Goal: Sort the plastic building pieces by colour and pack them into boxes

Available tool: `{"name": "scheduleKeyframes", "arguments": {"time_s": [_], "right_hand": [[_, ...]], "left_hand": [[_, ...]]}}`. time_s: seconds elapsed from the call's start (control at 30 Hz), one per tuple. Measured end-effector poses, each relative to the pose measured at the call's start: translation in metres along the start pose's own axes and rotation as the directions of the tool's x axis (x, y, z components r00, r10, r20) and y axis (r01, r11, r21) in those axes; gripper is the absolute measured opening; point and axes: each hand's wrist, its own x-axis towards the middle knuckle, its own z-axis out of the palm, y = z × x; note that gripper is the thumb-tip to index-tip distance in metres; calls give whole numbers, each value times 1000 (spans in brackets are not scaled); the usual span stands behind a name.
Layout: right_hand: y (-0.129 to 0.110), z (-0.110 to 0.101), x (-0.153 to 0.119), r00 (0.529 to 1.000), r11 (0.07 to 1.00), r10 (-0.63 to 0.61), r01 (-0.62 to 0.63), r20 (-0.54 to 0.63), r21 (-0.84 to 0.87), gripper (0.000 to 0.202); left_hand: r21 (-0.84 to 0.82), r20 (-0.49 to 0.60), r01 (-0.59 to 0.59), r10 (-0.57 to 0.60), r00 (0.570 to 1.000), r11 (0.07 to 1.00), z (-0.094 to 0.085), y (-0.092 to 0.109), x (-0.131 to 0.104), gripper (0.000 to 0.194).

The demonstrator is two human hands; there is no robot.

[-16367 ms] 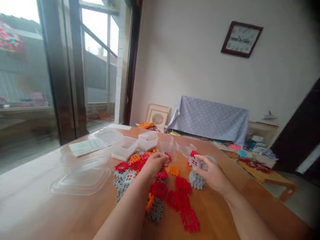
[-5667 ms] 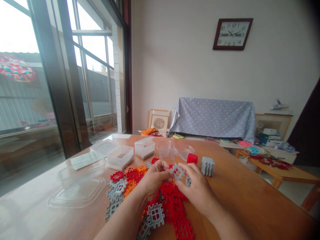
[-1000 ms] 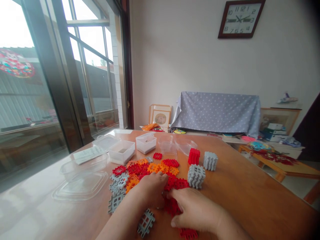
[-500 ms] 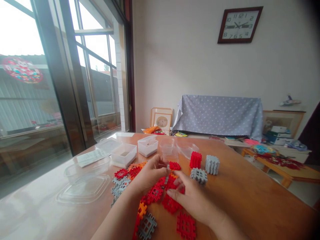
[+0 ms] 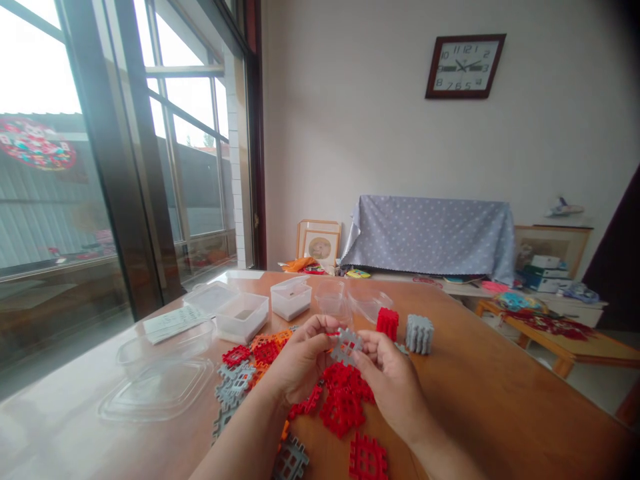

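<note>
Two bare hands meet in the head view: the left hand (image 5: 303,357) and the right hand (image 5: 395,380) pinch opposite edges of one square, notched grey plastic tile (image 5: 349,347). Half a second ago the right hand's fingers were apart; now they have closed too, so the tile seems steadied from both sides, held above loose red plastic tiles (image 5: 343,407). Just beyond stand a red tile stack (image 5: 387,323) and a grey tile stack (image 5: 420,334).
</note>
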Motion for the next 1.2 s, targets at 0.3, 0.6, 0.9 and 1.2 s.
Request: {"name": "scheduleKeyframes", "arguments": {"time_s": [0.3,0.6,0.9,1.2], "right_hand": [[-1,-8,-1,992,933,-126,117,-6,-341,40],[-8,-13,-2,955,791,-256,295,147,-536,55],[-9,-26,1,972,777,-189,237,143,-583,62],[-14,-46,9,940,792,-175,311,292,-526,53]], "left_hand": [[124,-141,40,-23,990,992,-5,-6,4,35],[92,-138,41,-28,990,995,-1,-7,4,42],[169,-114,79,-60,992,982,-4,-10,3,30],[196,-84,136,-121,989,971,-1,-10,3,31]]}}
